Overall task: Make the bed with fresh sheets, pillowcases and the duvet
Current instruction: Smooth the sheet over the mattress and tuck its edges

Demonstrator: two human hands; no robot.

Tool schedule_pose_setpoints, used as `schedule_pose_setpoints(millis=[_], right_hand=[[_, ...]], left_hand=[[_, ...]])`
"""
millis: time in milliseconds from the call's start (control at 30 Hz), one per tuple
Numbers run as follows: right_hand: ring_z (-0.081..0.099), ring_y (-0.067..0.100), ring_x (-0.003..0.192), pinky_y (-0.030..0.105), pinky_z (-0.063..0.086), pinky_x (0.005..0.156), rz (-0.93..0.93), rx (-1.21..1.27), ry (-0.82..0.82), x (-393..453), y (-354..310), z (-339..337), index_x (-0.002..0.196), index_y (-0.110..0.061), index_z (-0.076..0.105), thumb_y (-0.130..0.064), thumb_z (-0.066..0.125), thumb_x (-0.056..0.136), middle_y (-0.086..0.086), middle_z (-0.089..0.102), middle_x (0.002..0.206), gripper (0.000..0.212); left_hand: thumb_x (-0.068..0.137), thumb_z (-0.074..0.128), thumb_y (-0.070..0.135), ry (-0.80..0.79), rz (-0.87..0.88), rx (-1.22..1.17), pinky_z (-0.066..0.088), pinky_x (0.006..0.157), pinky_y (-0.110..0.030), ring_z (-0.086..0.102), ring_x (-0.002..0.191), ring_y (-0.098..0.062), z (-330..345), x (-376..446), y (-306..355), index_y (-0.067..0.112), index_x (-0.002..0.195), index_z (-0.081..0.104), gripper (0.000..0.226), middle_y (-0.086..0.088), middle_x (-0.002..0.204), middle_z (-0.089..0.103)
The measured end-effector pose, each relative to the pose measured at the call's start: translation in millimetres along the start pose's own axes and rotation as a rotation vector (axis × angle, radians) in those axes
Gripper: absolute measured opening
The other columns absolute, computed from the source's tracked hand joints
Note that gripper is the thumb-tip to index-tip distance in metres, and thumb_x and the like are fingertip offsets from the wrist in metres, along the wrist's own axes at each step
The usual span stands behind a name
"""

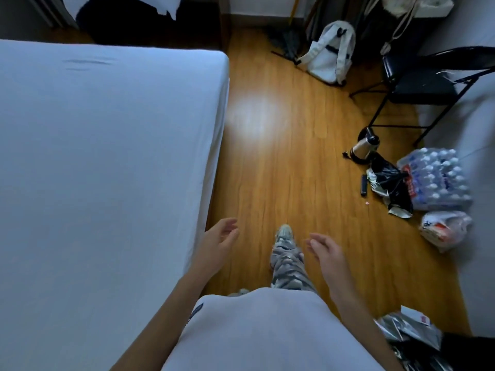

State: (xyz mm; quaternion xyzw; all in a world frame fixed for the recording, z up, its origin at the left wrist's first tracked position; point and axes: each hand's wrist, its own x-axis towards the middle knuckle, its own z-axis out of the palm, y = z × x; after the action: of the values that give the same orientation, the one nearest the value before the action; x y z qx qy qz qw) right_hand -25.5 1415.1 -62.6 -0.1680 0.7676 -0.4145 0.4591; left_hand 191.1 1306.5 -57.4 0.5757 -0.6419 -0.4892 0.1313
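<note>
The bed (101,162) fills the left of the head view, covered by a smooth white fitted sheet with one small crease near its far end. I stand on the wooden floor beside its right edge. My left hand (218,242) hangs open just off the mattress side, fingers loosely curled, holding nothing. My right hand (325,250) is open too, palm turned inward, over the floor by my forward foot. No pillows or duvet lie on the bed.
A white backpack (330,52) leans at the far wall. A black folding chair (428,84) stands at the right. A kettle (365,145), a pack of water bottles (436,180) and plastic bags (444,228) litter the floor on the right. A dark heap (128,20) lies beyond the bed.
</note>
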Motion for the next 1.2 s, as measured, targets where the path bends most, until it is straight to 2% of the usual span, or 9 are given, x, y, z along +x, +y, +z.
schedule_pose_setpoints(millis=[133,233,300,533,767,900,967,1100,1200], right_hand=[[0.065,0.021,0.099,0.035,0.053,0.087,0.07,0.007,-0.09,93,-35,15,0.096,-0.021,0.062,-0.015,0.055,0.095,0.007,0.069,0.102,0.01],[0.065,0.017,0.097,0.033,0.053,0.087,0.055,-0.024,-0.164,172,-91,20,0.094,-0.025,0.062,-0.017,0.056,0.094,0.004,0.069,0.102,0.011],[0.064,0.016,0.101,0.033,0.052,0.09,0.028,-0.058,-0.232,226,-141,21,0.098,-0.025,0.062,-0.019,0.054,0.096,0.002,0.068,0.106,0.01],[0.062,0.008,0.096,0.021,0.045,0.08,-0.139,-0.121,-0.25,393,-320,20,0.108,-0.019,0.06,-0.017,0.05,0.097,-0.005,0.067,0.104,0.015],[0.062,0.012,0.1,0.029,0.048,0.089,-0.062,-0.234,-0.294,534,-393,59,0.1,-0.026,0.058,-0.019,0.051,0.097,-0.004,0.066,0.104,0.011],[0.062,0.015,0.101,0.023,0.046,0.083,-0.012,-0.256,-0.284,623,-440,102,0.099,-0.024,0.06,-0.016,0.054,0.095,0.002,0.067,0.107,0.01],[0.061,0.016,0.105,0.024,0.046,0.086,-0.009,-0.272,-0.277,665,-482,124,0.102,-0.023,0.06,-0.017,0.055,0.095,0.002,0.066,0.11,0.011],[0.061,0.011,0.103,0.018,0.045,0.08,-0.165,-0.298,-0.317,741,-594,167,0.101,-0.027,0.06,-0.017,0.055,0.095,-0.002,0.067,0.108,0.013],[0.061,0.006,0.1,0.019,0.047,0.082,-0.262,-0.315,-0.343,791,-664,196,0.107,-0.026,0.06,-0.02,0.054,0.095,-0.007,0.066,0.106,0.015]], left_hand=[[0.099,0.049,0.029,-0.014,-0.155,-0.02,0.041,0.078,-0.007,0.056,0.104,-0.006,20,76,3,0.02,0.125,0.057,0.029,0.008,0.118,0.061],[0.098,0.05,0.029,-0.01,-0.215,-0.052,0.048,0.087,-0.016,0.057,0.105,-0.005,29,144,34,0.021,0.123,0.059,0.028,0.01,0.113,0.061],[0.098,0.051,0.027,0.027,-0.218,-0.075,0.048,0.09,-0.02,0.057,0.103,-0.003,26,195,71,0.02,0.123,0.059,0.028,0.011,0.111,0.061],[0.097,0.052,0.019,0.116,-0.124,-0.143,0.044,0.077,-0.006,0.058,0.097,0.004,-16,371,184,0.021,0.117,0.059,0.021,0.015,0.105,0.062],[0.096,0.055,0.019,0.076,-0.219,-0.238,0.048,0.083,-0.016,0.062,0.099,-0.001,-42,534,206,0.027,0.113,0.059,0.02,0.012,0.105,0.067],[0.096,0.055,0.014,0.177,-0.266,-0.368,0.049,0.082,-0.023,0.063,0.098,-0.01,-82,653,224,0.017,0.113,0.063,0.019,0.004,0.107,0.067],[0.096,0.055,0.017,0.201,-0.275,-0.362,0.045,0.082,-0.024,0.061,0.099,-0.011,-113,713,242,0.017,0.114,0.063,0.02,0.006,0.107,0.067],[0.098,0.052,0.021,0.231,-0.177,-0.248,0.042,0.086,-0.019,0.057,0.106,-0.01,-182,825,291,0.016,0.123,0.061,0.028,0.005,0.115,0.063],[0.098,0.051,0.023,0.292,-0.154,-0.266,0.045,0.09,-0.02,0.057,0.108,-0.01,-224,887,323,0.016,0.124,0.06,0.028,0.004,0.116,0.064]])
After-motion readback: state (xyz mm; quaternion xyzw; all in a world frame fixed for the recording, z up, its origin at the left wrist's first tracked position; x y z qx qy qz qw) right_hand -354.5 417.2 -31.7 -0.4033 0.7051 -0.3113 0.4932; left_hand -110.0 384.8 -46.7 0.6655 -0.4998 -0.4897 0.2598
